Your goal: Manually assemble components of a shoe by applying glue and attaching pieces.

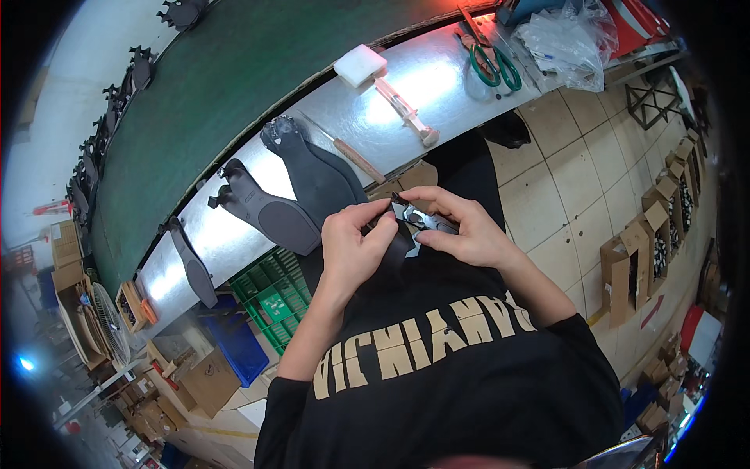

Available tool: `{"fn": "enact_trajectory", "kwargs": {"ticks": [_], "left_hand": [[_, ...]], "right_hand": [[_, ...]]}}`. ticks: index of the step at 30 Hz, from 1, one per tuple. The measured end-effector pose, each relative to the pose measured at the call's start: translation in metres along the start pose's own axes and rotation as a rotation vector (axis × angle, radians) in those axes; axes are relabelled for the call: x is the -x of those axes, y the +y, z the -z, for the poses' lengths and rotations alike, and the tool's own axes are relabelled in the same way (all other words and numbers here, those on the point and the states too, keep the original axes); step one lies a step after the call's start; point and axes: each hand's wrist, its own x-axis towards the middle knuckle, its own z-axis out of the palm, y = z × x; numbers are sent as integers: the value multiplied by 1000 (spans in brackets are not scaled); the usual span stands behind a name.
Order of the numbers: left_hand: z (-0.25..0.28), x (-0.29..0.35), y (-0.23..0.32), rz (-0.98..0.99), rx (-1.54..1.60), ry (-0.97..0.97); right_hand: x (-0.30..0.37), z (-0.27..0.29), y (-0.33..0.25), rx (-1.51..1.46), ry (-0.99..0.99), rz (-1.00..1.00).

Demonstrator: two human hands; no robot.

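In front of my chest, my left hand is closed, thumb against fingers, on a dark flexible shoe piece that hangs down against my black shirt. My right hand wraps round a small silver metal hand tool, whose exact kind I cannot make out. The tool's head meets a small black end of the piece between both hands. Just beyond my left hand, stacked dark sandal soles lie on the metal bench ledge, beside another strapped sole. A wooden-handled awl rests near them.
A white foam block, a clear syringe-like tube and green-handled scissors lie along the metal ledge. Beyond it runs a green belt. Below left stands a green crate; open cartons line the right-hand floor.
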Motion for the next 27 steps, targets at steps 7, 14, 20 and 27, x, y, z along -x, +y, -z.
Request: {"fn": "enact_trajectory", "kwargs": {"ticks": [7, 14, 20, 27], "left_hand": [[2, -2, -3, 20, 45, 0], [3, -1, 1, 12, 16, 19], [5, 0, 4, 38, 9, 17], [3, 2, -1, -14, -34, 62]], "right_hand": [[-1, -6, -3, 37, 28, 24], [-1, -18, 2, 8, 105, -1], [-2, -28, 5, -39, 143, 11], [-2, -34, 6, -26, 170, -6]]}}
